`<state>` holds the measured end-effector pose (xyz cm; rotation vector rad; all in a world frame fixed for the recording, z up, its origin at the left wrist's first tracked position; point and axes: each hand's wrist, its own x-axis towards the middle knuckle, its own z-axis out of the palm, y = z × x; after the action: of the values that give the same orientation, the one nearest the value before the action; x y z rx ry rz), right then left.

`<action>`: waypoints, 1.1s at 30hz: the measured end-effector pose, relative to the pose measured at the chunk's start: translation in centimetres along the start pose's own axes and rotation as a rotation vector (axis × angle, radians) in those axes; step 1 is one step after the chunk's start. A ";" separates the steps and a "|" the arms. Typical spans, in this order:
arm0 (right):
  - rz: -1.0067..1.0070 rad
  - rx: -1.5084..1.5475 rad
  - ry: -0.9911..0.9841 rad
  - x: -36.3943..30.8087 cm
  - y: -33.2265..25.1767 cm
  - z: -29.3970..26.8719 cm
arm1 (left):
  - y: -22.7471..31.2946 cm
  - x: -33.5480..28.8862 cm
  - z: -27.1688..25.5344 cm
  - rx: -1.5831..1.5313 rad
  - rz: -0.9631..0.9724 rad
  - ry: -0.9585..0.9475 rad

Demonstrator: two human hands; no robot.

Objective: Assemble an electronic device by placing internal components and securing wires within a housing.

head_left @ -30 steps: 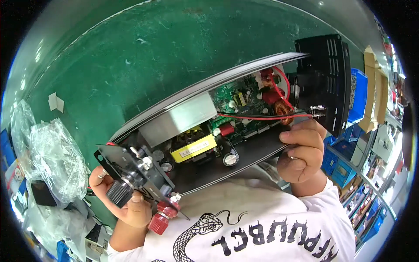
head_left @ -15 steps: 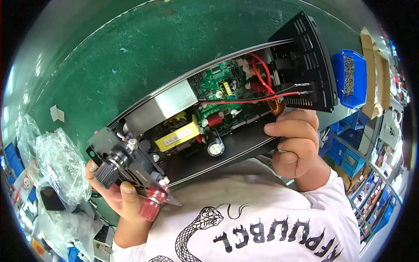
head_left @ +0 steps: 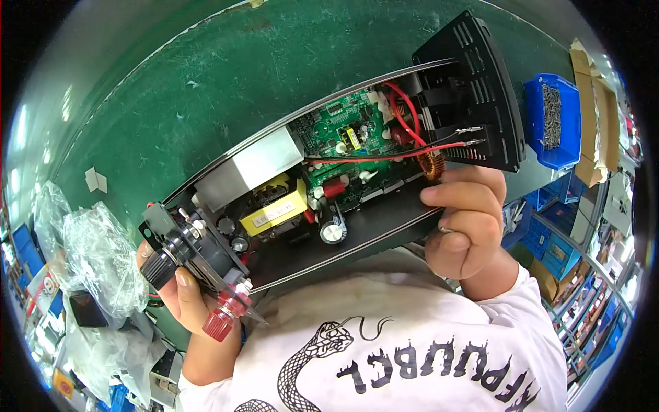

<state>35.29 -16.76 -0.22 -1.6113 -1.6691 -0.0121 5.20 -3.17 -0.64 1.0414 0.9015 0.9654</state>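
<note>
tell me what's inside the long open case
A green circuit board, yellow-wrapped block, copper-wound ring, silver-topped cylinder and red and black wires show inside the open case. Whatever lies under the silver metal piece is covered.

Part of the left fingers lies hidden behind the black end plate.

White T-shirt, 5 o'clock: black drip-style lettering, legible. Yellow-wrapped transformer, 9 o'clock: white label, small print, not clearly readable.
</note>
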 end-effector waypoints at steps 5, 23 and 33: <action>0.016 0.039 0.065 -0.1 0.0 0.1 | -0.6 0.2 0.2 0.008 0.058 0.160; 0.068 0.046 0.032 0.0 -0.2 0.6 | 0.0 0.4 1.4 -0.034 0.016 0.297; 0.053 0.056 0.011 0.1 -0.2 0.5 | 0.4 0.3 1.5 0.049 -0.082 0.478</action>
<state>34.90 -16.42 -0.43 -1.6101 -1.6042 0.0520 6.61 -3.25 0.05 0.8166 1.3552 1.1500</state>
